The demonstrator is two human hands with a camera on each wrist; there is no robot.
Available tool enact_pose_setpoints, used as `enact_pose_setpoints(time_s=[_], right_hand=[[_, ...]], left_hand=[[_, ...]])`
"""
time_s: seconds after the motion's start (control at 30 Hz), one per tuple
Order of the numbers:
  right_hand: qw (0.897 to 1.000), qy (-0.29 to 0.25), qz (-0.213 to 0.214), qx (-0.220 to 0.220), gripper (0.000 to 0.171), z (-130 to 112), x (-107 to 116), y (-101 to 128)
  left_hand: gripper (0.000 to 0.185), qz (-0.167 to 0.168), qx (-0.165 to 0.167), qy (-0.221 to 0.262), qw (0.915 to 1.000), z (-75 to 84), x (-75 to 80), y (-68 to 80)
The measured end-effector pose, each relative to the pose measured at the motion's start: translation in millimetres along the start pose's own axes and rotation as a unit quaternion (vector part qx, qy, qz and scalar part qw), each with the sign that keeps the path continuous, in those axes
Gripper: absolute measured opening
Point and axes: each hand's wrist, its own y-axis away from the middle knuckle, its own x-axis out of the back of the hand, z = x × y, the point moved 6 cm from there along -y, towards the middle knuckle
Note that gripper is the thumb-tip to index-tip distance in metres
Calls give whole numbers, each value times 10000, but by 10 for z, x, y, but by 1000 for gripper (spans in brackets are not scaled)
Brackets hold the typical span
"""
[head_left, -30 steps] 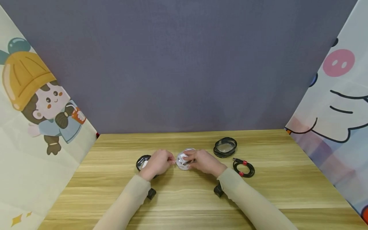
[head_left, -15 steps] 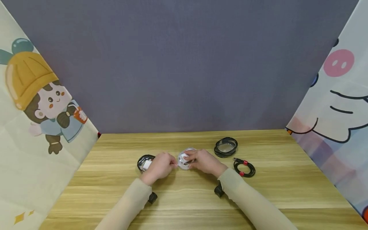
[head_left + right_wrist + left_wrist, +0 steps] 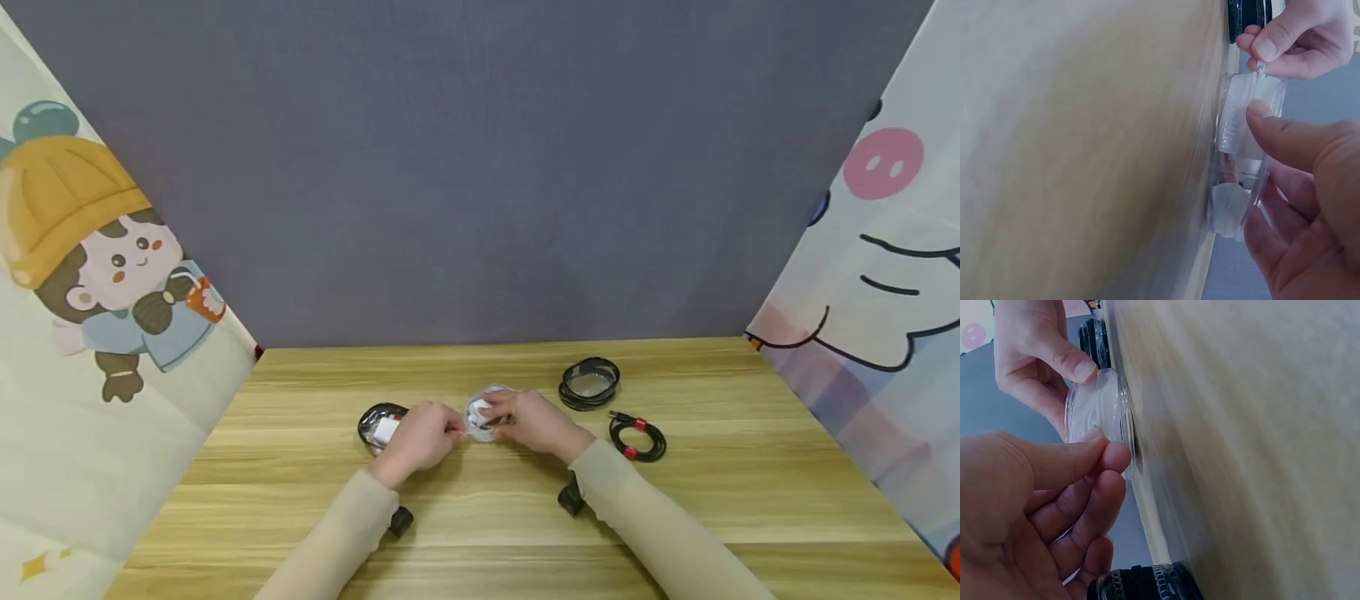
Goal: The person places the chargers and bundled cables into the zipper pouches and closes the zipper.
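A clear, round plastic case [image 3: 476, 423] with white contents, perhaps a coiled cable, stands at mid-table. My right hand [image 3: 536, 423] holds it from the right, with the thumb [image 3: 1275, 128] on one face and the fingers round the other side. From the left, my left hand [image 3: 423, 435] pinches a thin, pale end [image 3: 1261, 66] at the case's rim between thumb and forefinger; its kind is too small to tell. The left wrist view shows the clear case [image 3: 1094, 403] on its near side, right at the pinching fingertips.
Left of the case lies a black coil [image 3: 369, 422] with a white piece [image 3: 386, 430], partly hidden by my left hand. At the right are a black coiled cable [image 3: 588, 405] and another black cable with red ties [image 3: 654, 442]. A grey panel [image 3: 480, 183] borders the table's back.
My left hand has shifted slightly right and towards me, still at the case's rim, uncovering more of the white piece. The right hand and case have hardly moved.
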Motion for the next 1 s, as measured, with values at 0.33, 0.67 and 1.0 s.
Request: enact_pose_setpoints(time_s=[0.33,0.67,1.0], right_hand=[[9989,407,69,216,35,-4,36,38],[9948,1014,-8,97,27,-14,89,173],[9902,1373,-1,264,24,-139,72,278]], left_hand=[[5,225,537,-101,9983,-140,75,-76],[8,455,733,-83,9962,-294,94,-195],[9,301,845,18,9960,-343,106,-273]])
